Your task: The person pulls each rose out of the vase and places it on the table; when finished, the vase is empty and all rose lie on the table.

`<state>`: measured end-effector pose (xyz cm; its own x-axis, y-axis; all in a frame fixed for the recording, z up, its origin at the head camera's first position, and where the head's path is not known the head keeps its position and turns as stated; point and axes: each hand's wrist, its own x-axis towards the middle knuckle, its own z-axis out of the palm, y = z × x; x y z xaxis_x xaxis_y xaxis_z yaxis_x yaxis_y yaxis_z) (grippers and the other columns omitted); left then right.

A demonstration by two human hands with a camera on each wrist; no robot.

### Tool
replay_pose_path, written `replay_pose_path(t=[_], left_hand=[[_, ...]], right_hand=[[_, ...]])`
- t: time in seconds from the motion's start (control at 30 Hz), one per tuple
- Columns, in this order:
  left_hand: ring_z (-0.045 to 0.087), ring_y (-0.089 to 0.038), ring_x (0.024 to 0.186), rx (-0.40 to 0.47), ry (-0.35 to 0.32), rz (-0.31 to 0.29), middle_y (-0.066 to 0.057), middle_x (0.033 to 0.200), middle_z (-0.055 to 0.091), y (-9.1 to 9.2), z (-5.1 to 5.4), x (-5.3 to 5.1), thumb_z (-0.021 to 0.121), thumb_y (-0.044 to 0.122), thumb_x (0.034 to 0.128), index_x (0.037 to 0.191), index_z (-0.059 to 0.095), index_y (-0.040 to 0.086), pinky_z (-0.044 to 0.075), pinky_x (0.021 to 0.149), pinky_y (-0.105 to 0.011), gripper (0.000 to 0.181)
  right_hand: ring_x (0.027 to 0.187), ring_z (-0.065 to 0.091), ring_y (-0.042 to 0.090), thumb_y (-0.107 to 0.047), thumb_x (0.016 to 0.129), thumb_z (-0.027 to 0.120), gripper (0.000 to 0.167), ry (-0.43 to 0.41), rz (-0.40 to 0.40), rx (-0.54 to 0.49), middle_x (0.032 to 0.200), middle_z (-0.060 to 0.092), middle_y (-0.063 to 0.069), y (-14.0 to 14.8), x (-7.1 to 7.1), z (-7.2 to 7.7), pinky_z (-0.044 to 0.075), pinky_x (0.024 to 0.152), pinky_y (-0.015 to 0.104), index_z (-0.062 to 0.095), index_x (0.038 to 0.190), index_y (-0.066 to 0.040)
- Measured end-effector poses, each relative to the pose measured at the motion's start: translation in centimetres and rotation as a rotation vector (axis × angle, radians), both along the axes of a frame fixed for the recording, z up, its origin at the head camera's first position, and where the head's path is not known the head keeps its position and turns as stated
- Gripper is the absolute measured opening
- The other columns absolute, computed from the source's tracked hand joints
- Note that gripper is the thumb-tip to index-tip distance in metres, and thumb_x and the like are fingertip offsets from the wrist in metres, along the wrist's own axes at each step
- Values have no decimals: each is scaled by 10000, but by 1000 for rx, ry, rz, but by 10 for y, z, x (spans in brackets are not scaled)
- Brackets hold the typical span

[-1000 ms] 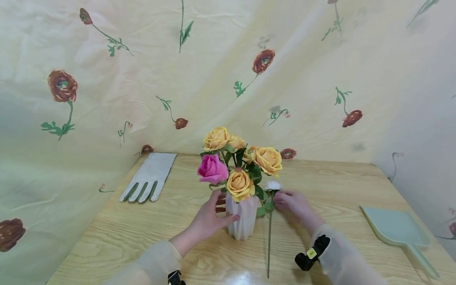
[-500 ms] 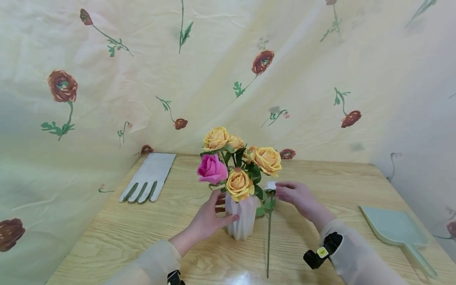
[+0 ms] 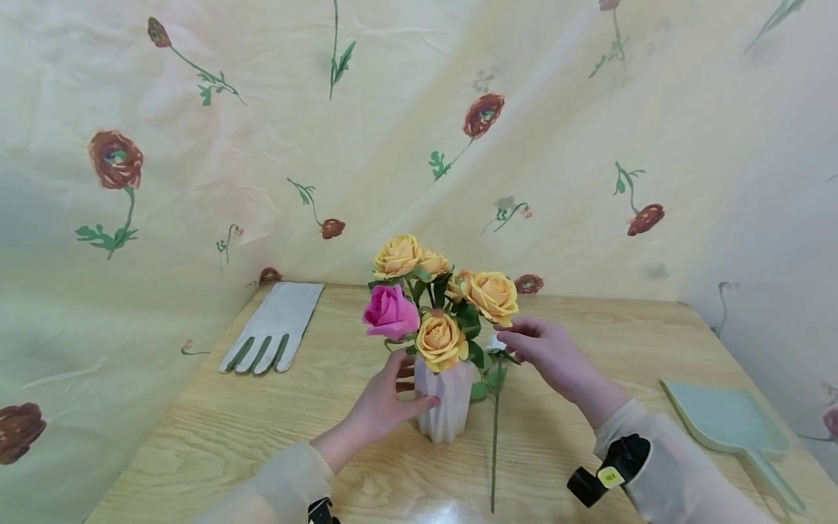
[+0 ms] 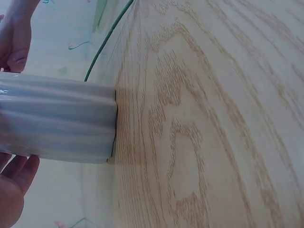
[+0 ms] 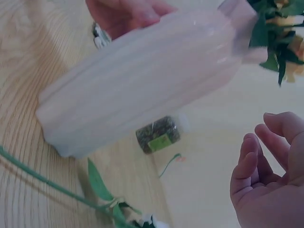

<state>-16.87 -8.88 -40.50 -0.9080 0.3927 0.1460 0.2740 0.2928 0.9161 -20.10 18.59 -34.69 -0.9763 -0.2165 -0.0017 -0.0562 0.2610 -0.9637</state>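
Observation:
My left hand point(image 3: 386, 402) grips the side of a pale, ribbed vase point(image 3: 447, 404), thumb across its front. The vase stands upright on the table, filled with several yellow roses point(image 3: 441, 339) and one magenta rose point(image 3: 390, 311). To its right lies a white rose point(image 3: 498, 341) with a long green stem point(image 3: 495, 444); its bloom is partly hidden. My right hand point(image 3: 556, 354) hovers by that bloom, just under the right-hand yellow rose. In the right wrist view, the right hand's fingers point(image 5: 249, 159) are loosely bent with nothing between them, apart from the vase.
A white and grey-green glove point(image 3: 275, 327) lies at the back left of the wooden table point(image 3: 262, 451). On the right lies a pale green dustpan point(image 3: 733, 415). Behind the vase, the right wrist view shows a jar point(image 5: 158, 135) with dark contents. Floral cloth hangs behind the table.
My right hand has left the white rose's side, drawn back a little to the right, then risen above its bloom. The left hand and vase have stayed put.

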Motion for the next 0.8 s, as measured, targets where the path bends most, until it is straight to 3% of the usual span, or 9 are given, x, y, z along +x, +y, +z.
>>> replay_pose_path(t=[0.17, 0.4, 0.67, 0.8], left_hand=[[513, -289, 1144, -11, 9, 5, -138, 1293, 482, 0, 1, 1, 723, 282, 835, 1312, 356, 96, 483, 924, -406, 630], [512, -298, 1141, -17, 29, 2, -144, 1278, 488, 0, -1, 1, 713, 292, 843, 1304, 359, 87, 486, 920, -406, 616], [523, -271, 1127, -38, 42, 9, -110, 1269, 498, 0, -2, 0, 711, 321, 840, 1315, 354, 107, 495, 907, -368, 632], [518, -271, 1133, -33, 46, 4, -112, 1273, 495, 0, -2, 1, 711, 303, 843, 1315, 352, 102, 495, 906, -360, 626]], right_hand=[[801, 536, 174, -214, 895, 649, 279, 6, 28, -62, 936, 606, 29, -7, 8, 11, 494, 713, 273, 618, 1053, 15], [791, 544, 120, -119, 911, 612, 69, 2, 72, -184, 964, 645, -17, -14, 18, 22, 480, 696, 244, 665, 944, -90], [732, 520, 153, -15, 903, 568, 135, 12, 148, -305, 865, 623, 16, -24, 26, 31, 467, 660, 245, 690, 935, -63], [708, 510, 150, 6, 898, 561, 206, 10, 152, -358, 842, 615, 6, -29, 29, 32, 456, 647, 241, 712, 884, -132]])
